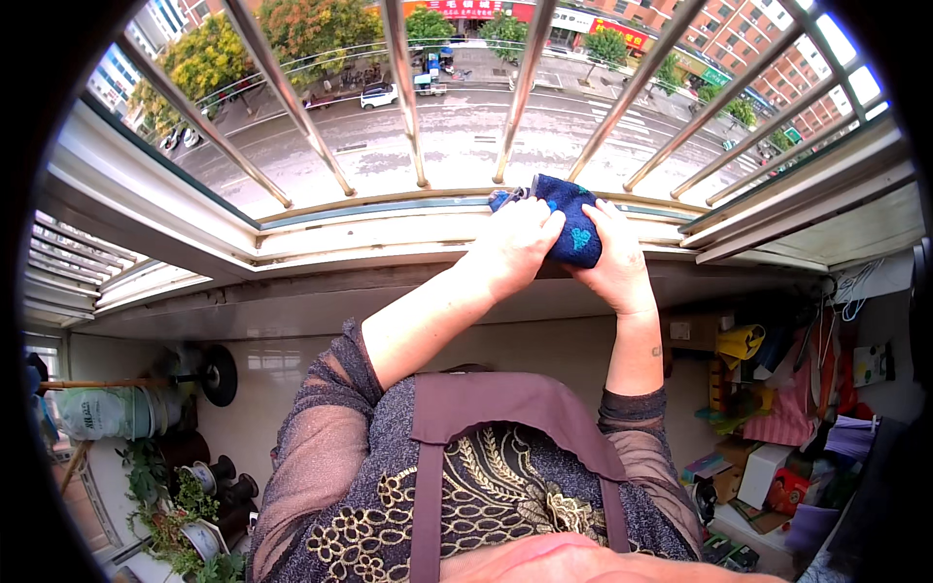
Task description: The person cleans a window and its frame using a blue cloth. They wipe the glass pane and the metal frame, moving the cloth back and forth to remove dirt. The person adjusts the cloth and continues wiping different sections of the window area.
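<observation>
A dark blue cloth [576,218] with lighter blue-green motifs is bunched up at the open window, above the white sill frame [364,232]. On its left side my left hand [519,240] grips it, knuckles up. My right hand [616,255] holds the cloth from the right, with the thumb lying across its face. A small patterned end with a thin cord or clip [509,197] sticks out beyond my left fingers; its exact kind is unclear. The hands hide part of the cloth and the frame beneath it.
Metal security bars [408,109] stand just outside the window, with a street [452,131] far below. Potted plants [189,503] and a plunger [219,375] are on the left. Boxes [762,474] and bags [783,415] crowd the right. A maroon apron [510,408] covers my chest.
</observation>
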